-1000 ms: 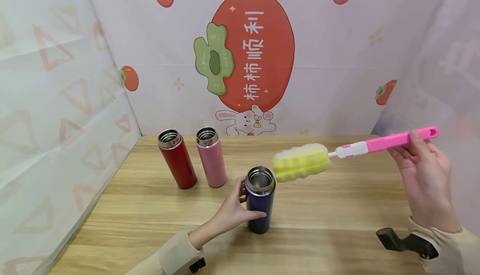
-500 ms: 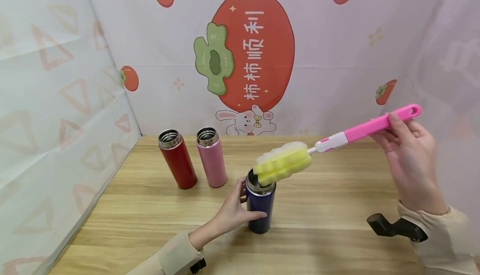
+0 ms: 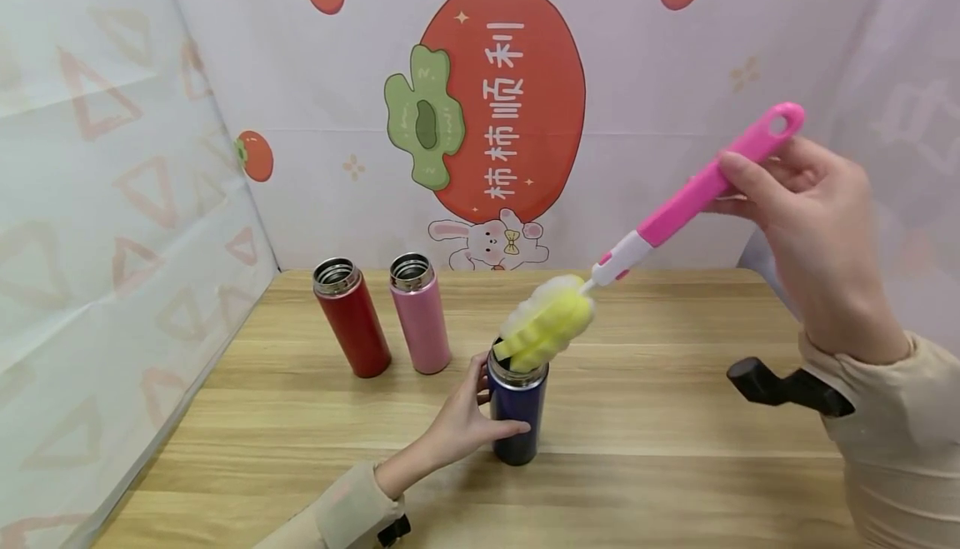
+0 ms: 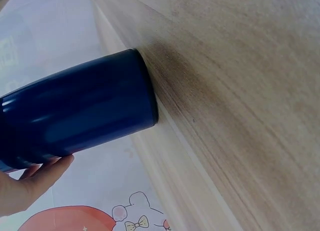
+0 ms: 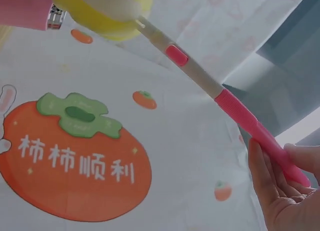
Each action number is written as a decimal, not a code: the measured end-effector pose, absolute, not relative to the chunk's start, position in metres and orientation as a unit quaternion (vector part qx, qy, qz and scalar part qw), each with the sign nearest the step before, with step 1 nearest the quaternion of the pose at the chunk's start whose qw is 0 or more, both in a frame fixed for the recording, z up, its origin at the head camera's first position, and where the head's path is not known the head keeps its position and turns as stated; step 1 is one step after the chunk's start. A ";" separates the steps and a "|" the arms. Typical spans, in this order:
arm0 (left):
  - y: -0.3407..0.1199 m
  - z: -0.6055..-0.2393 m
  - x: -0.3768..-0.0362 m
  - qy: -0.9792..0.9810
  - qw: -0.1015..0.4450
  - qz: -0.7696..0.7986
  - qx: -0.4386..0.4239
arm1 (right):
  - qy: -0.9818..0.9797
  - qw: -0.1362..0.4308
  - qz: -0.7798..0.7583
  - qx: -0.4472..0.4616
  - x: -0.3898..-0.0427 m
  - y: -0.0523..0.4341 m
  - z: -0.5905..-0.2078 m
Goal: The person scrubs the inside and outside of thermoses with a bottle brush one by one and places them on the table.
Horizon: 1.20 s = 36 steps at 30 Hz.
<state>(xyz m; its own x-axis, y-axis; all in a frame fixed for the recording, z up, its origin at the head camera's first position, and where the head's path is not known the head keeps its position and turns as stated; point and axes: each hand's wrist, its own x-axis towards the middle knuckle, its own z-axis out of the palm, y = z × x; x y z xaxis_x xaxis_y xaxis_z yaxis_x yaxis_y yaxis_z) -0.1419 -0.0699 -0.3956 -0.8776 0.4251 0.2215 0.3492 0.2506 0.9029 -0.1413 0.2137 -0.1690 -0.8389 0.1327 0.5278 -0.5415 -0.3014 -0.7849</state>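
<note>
Left hand curled around navy flask, right hand gripping pink brush, sponge tip in flask mouth

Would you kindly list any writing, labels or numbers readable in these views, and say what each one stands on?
"柿柿顺利", in white, on the big red persimmon printed on the backdrop.
No readable text shows on the navy flask, red flask, pink flask or sponge brush.

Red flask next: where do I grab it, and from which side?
Probably round the mid-body of the red flask, coming from its left. It stands upright, mouth open, its wall round and plain. The pink flask stands close on its right, so that side is tight.
</note>
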 end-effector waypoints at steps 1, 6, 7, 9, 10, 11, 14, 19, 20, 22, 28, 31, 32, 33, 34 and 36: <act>-0.070 -0.395 -0.142 0.790 0.034 0.561 0.245 | -0.572 0.215 0.769 0.188 -0.141 0.209 -0.164; -0.070 -0.395 -0.142 0.792 0.037 0.559 0.243 | -0.681 0.225 0.664 0.212 -0.142 0.183 -0.142; -0.070 -0.395 -0.142 0.792 0.037 0.559 0.243 | -0.703 0.230 0.637 0.215 -0.141 0.178 -0.138; -0.070 -0.395 -0.142 0.792 0.036 0.558 0.244 | -0.733 0.233 0.597 0.226 -0.143 0.168 -0.133; -0.070 -0.396 -0.142 0.793 0.036 0.557 0.244 | -0.747 0.236 0.577 0.233 -0.144 0.164 -0.131; -0.070 -0.396 -0.143 0.793 0.036 0.557 0.246 | -0.758 0.239 0.556 0.242 -0.144 0.160 -0.130; -0.070 -0.396 -0.143 0.794 0.039 0.553 0.248 | -0.788 0.249 0.495 0.268 -0.147 0.147 -0.127; -0.070 -0.393 -0.142 0.797 0.048 0.550 0.243 | -0.808 0.240 0.440 0.310 -0.151 0.131 -0.127; -0.070 -0.391 -0.141 0.797 0.050 0.551 0.242 | -0.809 0.232 0.438 0.315 -0.151 0.129 -0.128; -0.070 -0.385 -0.139 0.796 0.051 0.553 0.242 | -0.807 0.215 0.442 0.327 -0.153 0.126 -0.129; -0.068 -0.366 -0.130 0.797 0.054 0.549 0.244 | -0.800 0.193 0.455 0.339 -0.155 0.128 -0.132; -0.068 -0.363 -0.129 0.798 0.055 0.547 0.245 | -0.802 0.186 0.456 0.338 -0.155 0.130 -0.133; -0.068 -0.363 -0.129 0.798 0.055 0.548 0.245 | -0.804 0.184 0.453 0.338 -0.155 0.130 -0.133; -0.068 -0.363 -0.129 0.798 0.055 0.547 0.245 | -0.805 0.182 0.452 0.338 -0.155 0.129 -0.133; -0.069 -0.363 -0.129 0.799 0.055 0.547 0.245 | -0.807 0.181 0.449 0.339 -0.154 0.128 -0.134; -0.069 -0.364 -0.129 0.799 0.056 0.547 0.244 | -0.810 0.184 0.440 0.341 -0.154 0.125 -0.135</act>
